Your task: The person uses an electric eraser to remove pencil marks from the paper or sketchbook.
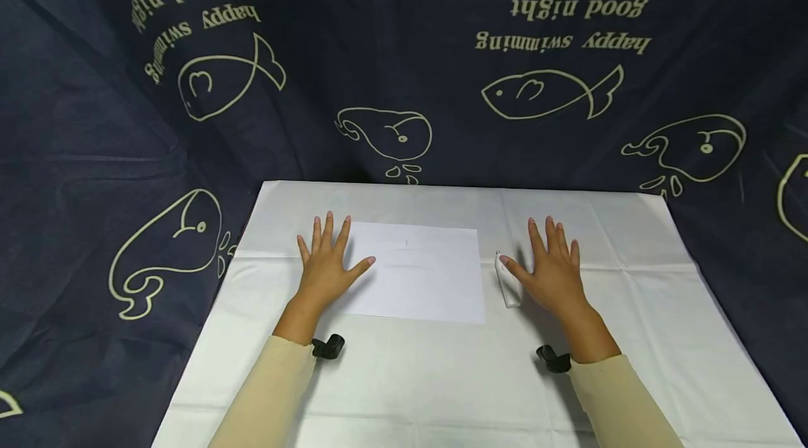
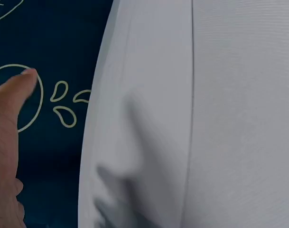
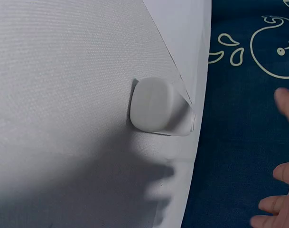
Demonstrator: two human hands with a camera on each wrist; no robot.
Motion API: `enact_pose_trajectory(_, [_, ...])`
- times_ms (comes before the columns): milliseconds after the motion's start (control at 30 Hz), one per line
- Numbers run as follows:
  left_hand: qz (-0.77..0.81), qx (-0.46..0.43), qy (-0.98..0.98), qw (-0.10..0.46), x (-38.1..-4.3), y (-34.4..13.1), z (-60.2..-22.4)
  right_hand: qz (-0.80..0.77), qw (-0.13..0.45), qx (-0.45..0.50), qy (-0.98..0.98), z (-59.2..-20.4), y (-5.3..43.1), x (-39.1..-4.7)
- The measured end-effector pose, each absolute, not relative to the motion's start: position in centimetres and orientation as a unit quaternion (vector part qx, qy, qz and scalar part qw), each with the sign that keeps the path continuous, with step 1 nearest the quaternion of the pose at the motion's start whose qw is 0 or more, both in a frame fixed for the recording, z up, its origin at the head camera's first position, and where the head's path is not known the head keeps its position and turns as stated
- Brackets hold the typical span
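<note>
My left hand point(image 1: 325, 271) is held palm down with its fingers spread, over the left edge of a blank white sheet of paper point(image 1: 419, 276). Nothing is in it. To the right of the sheet lies a long, narrow white object point(image 1: 511, 294); its thick rounded end shows as a pale block point(image 3: 151, 104) in the right wrist view. The thumb of my right hand point(image 1: 555, 280) overlaps the upper part of this object in the head view. That hand is also empty, fingers extended. Shadows of both hands fall on the white cloth below them.
A white cloth point(image 1: 404, 378) with fold creases covers the table. Dark blue fabric point(image 1: 379, 34) printed with fish, whales and lettering hangs behind and around it. A small black wrist camera point(image 1: 328, 347) sits at the left wrist, another point(image 1: 553, 359) at the right.
</note>
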State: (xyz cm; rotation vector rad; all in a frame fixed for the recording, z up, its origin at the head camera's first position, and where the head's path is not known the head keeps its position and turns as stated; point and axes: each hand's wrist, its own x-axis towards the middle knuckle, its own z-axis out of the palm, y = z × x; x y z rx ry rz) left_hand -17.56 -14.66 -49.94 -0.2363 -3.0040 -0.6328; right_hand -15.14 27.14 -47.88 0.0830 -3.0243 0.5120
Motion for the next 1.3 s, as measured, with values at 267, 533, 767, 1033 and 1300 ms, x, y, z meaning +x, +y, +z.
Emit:
enact_pose_trajectory(267, [-0.240,-0.097,-0.966,0.000,-16.9,-14.4,-51.2,0.222,0.027,0.025,-0.974,-48.2,27.0,-14.2])
enact_pose_trajectory(533, [-0.250,-0.108,-0.962,-0.025,-16.2,-14.2,-52.1,0.230,0.007,0.035,-0.973,-49.6,26.9,-13.7])
enact_pose_trajectory(767, [-0.240,-0.116,-0.963,-0.037,-15.6,-14.0,-52.1,0.229,-0.002,0.027,-0.973,-50.5,26.4,-13.7])
enact_pose_trajectory(1033, [-0.218,-0.123,-0.967,-0.048,-15.3,-13.9,-52.9,0.229,-0.023,0.021,-0.973,-51.2,26.1,-13.9])
enact_pose_trajectory(1300, [-0.221,-0.118,-0.967,-0.044,-15.0,-13.6,-53.0,0.246,-0.026,0.037,-0.968,-51.3,25.8,-14.2])
